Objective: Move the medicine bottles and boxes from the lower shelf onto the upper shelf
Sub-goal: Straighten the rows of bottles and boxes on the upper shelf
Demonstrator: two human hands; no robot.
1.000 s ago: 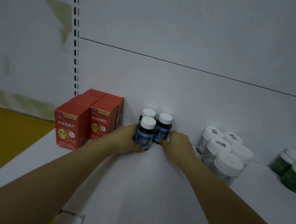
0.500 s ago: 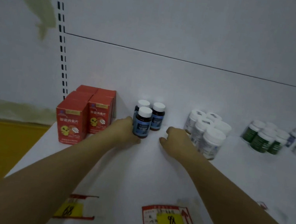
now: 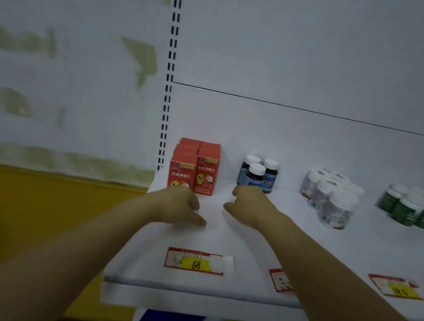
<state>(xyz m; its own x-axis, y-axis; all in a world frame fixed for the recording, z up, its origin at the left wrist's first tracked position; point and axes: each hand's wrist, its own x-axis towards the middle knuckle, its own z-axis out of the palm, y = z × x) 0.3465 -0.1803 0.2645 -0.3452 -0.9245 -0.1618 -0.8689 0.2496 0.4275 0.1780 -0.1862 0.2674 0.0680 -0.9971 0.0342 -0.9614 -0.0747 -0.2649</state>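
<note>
Three dark bottles [image 3: 256, 177] with white caps stand upright on the upper shelf [image 3: 211, 295], long axes vertical, caps up, blue labels turned toward the front edge. They cluster against the back edge, one in front of the other two. Just to their left, at the back left corner, red boxes [image 3: 194, 170] stand on end with their printed faces toward the front edge. The left hand [image 3: 180, 205] is in front of the boxes and holds nothing, its fingers loosely curled under and its thumb stretched out to the right. The right hand [image 3: 249, 206] is just in front of the bottles, also holding nothing, fingers loosely bent; whether it touches the front bottle cannot be told. Farther right along the back edge stand white bottles [image 3: 329, 199], then green-labelled bottles [image 3: 408, 208]. Price tags [image 3: 194, 261] lie flat near the front edge.
</note>
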